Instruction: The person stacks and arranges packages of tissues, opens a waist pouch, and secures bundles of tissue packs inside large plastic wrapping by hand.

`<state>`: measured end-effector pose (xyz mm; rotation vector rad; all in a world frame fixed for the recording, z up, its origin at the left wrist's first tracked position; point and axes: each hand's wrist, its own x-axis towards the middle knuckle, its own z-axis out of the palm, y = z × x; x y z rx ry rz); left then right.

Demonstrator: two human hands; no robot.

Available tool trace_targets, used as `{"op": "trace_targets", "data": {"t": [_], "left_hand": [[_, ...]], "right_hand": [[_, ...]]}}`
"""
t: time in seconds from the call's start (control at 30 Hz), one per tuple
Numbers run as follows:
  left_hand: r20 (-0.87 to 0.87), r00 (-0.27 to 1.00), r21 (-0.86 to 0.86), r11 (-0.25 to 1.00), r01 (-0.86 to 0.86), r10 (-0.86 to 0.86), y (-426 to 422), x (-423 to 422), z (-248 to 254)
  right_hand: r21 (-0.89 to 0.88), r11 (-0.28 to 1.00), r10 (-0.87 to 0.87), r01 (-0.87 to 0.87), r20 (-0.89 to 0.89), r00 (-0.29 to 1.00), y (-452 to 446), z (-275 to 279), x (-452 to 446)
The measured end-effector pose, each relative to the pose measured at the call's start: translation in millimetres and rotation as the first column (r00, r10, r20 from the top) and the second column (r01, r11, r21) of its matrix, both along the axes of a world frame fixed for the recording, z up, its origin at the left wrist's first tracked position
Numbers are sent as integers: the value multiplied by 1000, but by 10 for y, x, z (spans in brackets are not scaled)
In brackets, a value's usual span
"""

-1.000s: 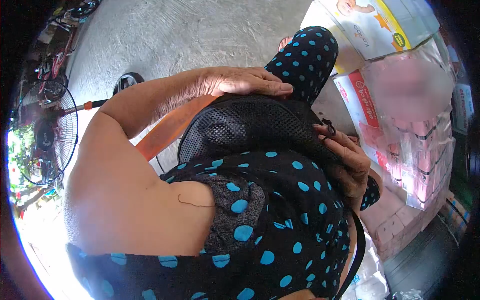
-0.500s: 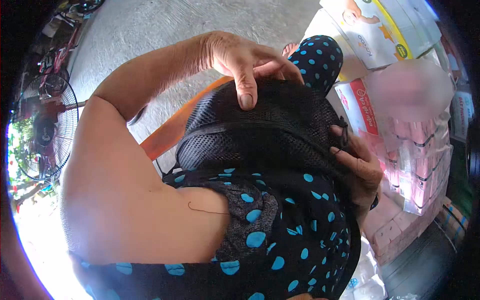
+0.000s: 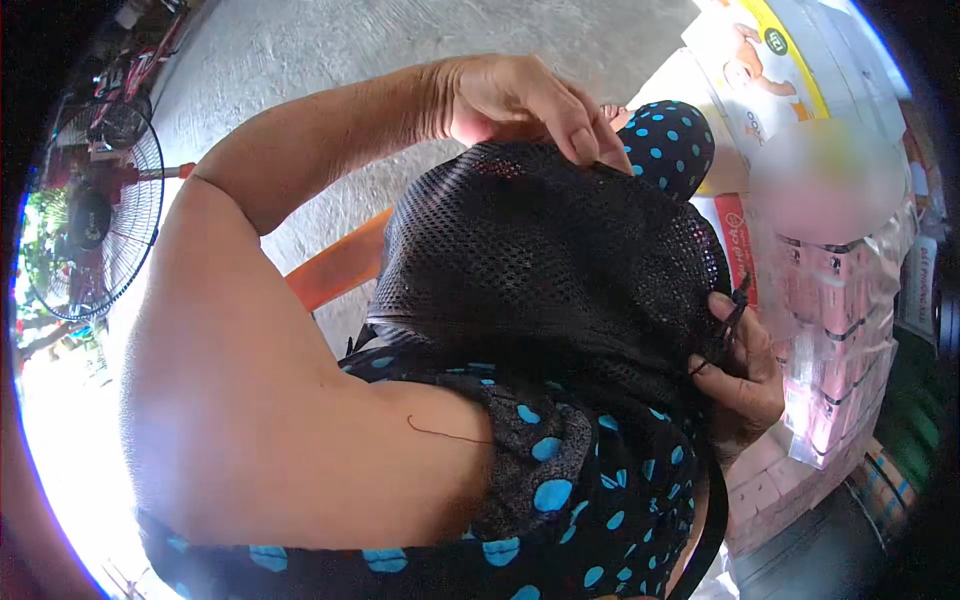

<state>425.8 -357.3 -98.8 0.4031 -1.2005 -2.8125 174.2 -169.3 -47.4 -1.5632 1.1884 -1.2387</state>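
Observation:
A black mesh bag lies across my lap, against my black clothing with blue dots. My left hand grips its far edge, with the thumb pressed on the mesh and the other fingers partly hidden behind. At the right end of the bag, my right hand pinches the edge beside a knotted black cord. Some fingertips of that hand are out of sight under the mesh. What the bag contains, if anything, cannot be made out.
A black fan stands at the left. To the right are a white and yellow carton and stacked pink packs in clear plastic. An orange-red bar shows beside the bag above the concrete floor.
My left hand has moved slightly right with the far edge, and the mesh now spreads over the seam visible earlier. My right hand has shifted a little right and down in view.

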Motion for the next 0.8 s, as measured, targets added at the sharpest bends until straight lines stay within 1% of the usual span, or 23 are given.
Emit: {"op": "trace_targets", "data": {"t": [0.03, 0.07, 0.1, 0.17, 0.2, 0.27, 0.3, 0.33, 0.37, 0.43, 0.47, 0.53, 0.57, 0.6, 0.63, 0.67, 0.7, 0.73, 0.77, 0.8], "left_hand": [[27, 999, 105, 994, -40, 37, 27, 2, 1], [26, 999, 106, 994, -39, 37, 50, 5, 25], [148, 989, 57, 998, -37, 29, 89, 10, 52], [384, 923, -40, 999, -11, 25, 158, -5, 159], [384, 923, -38, 999, -7, 21, 163, 10, 141], [370, 926, 66, 996, 52, -73, 188, 43, 72], [358, 926, 117, 990, 82, -119, 190, 50, 51], [357, 926, 119, 989, 85, -122, 177, 55, 58], [361, 929, 40, 997, 66, -76, 157, 56, 110], [359, 933, -119, 992, 28, 17, 107, 53, 224], [357, 934, -120, 992, 29, 16, 72, 49, 249], [297, 953, -299, 954, 36, 57, -31, 38, 296], [264, 961, -387, 922, 34, 76, -73, 34, 339], [264, 961, -393, 919, 33, 79, -89, 28, 409], [228, 970, -374, 927, 7, 85, -82, 12, 496], [191, 977, -353, 935, -17, 90, -61, -16, 590], [155, 984, -327, 944, -38, 93, -35, -52, 682], [153, 984, -327, 944, -34, 89, -3, -106, 812], [126, 988, -288, 956, -49, 89, 39, -171, 977], [98, 991, -247, 967, -64, 90, 76, -228, 1116]], "right_hand": [[-21, 1000, 3, -3, -6, 1000, -11, 14, 18], [-43, 999, 6, -7, -11, 1000, -25, 23, 36], [-66, 998, 9, -10, -16, 1000, -32, 28, 43], [-88, 996, 13, -17, -40, 999, -23, -2, 32], [-107, 994, 17, -24, -63, 998, -11, -25, 25], [-125, 992, 17, -28, -87, 996, 10, -32, 13], [-70, 997, 11, -19, -101, 995, 25, -22, 8], [-15, 1000, 8, -10, -115, 993, 37, -9, 5], [39, 999, 8, -3, -129, 992, 43, -1, 4], [49, 999, -18, 23, -100, 995, 48, 7, 9], [59, 997, -44, 48, -74, 996, 48, 13, 14], [65, 995, -71, 74, -48, 996, 29, 37, 28], [134, 986, -125, 105, 157, 980, 1, 56, 45], [206, 971, -186, 118, 350, 918, -33, 81, 65], [279, 953, -252, 115, 523, 814, -69, 108, 73], [276, 954, -251, 116, 523, 814, -110, 146, 60], [319, 947, -234, 42, 591, 772, -151, 196, 29], [353, 935, -222, -33, 655, 722, -188, 239, -10], [380, 919, -215, -110, 714, 666, -206, 258, -48], [380, 919, -218, -106, 713, 666, -197, 259, -99]]}}
